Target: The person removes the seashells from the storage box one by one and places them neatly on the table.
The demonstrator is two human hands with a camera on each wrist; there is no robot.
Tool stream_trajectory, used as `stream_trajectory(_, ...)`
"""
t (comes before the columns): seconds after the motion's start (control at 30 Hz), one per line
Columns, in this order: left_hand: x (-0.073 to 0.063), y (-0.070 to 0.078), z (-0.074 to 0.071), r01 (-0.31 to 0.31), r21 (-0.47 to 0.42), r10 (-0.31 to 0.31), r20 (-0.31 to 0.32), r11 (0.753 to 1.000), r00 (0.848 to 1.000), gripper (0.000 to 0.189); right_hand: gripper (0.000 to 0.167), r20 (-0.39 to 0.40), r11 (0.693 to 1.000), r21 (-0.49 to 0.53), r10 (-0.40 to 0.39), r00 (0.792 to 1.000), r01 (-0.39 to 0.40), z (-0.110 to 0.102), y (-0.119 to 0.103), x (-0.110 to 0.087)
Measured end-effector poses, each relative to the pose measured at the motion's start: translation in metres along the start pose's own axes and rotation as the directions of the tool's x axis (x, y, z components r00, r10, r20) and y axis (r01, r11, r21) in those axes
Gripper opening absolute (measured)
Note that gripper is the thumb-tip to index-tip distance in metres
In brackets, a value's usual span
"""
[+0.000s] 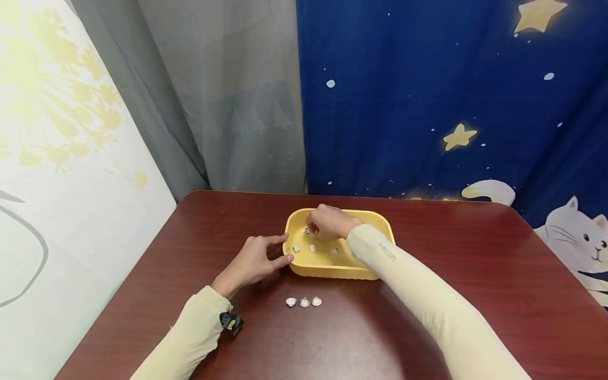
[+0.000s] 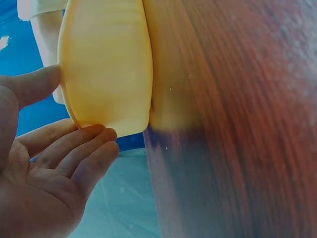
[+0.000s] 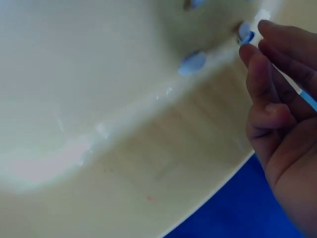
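Note:
A shallow yellow plastic basin (image 1: 332, 272) stands on the table with several small seashells inside, one of them a pale shell (image 1: 312, 247) on its floor. My left hand (image 1: 252, 259) holds the basin's left end; thumb and index finger reach the rim, and other fingertips (image 2: 110, 133) meet the outer wall. Reaching into the basin's far left part, my right hand (image 1: 328, 221) has bent fingers with the tips right at a whitish seashell (image 3: 244, 30). Whether they pinch it I cannot tell. Another shell (image 3: 192, 63) lies close by on the basin floor.
Three shells sit in a row on the table in front of the basin, the middle shell (image 1: 304, 302) among them. The dark red wooden table (image 1: 228, 216) ends at a grey curtain (image 1: 247, 132) and a blue star-patterned curtain (image 1: 380, 105). My right sleeve (image 1: 418, 290) crosses the basin's right front.

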State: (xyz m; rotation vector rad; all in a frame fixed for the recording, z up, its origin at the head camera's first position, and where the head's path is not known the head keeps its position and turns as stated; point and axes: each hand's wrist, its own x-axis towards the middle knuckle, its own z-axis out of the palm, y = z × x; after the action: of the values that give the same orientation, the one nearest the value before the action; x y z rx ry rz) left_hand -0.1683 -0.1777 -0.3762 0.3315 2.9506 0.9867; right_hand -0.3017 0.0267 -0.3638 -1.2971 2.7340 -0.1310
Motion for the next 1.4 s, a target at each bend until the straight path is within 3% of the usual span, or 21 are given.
stream_trajectory(0.23,0.002,0.0,0.0,-0.039,0.008,0.039,-0.018,0.999,0.999,0.06,0.009,-0.033,0.999,-0.02,0.036,0.999,-0.037,0.007,0.0,0.002)
stream_trajectory(0.9,0.001,0.0,0.004,-0.024,-0.005,0.024,-0.013,1.0,1.0,0.059,0.008,-0.007,0.996,-0.005,0.094,0.996,-0.094,0.016,-0.005,0.001)
stream_trajectory(1.4,0.0,-0.003,0.002,-0.011,0.009,0.012,-0.026,1.0,1.0,0.059,0.012,0.061,0.997,-0.029,0.067,0.996,-0.065,-0.003,-0.007,-0.005)
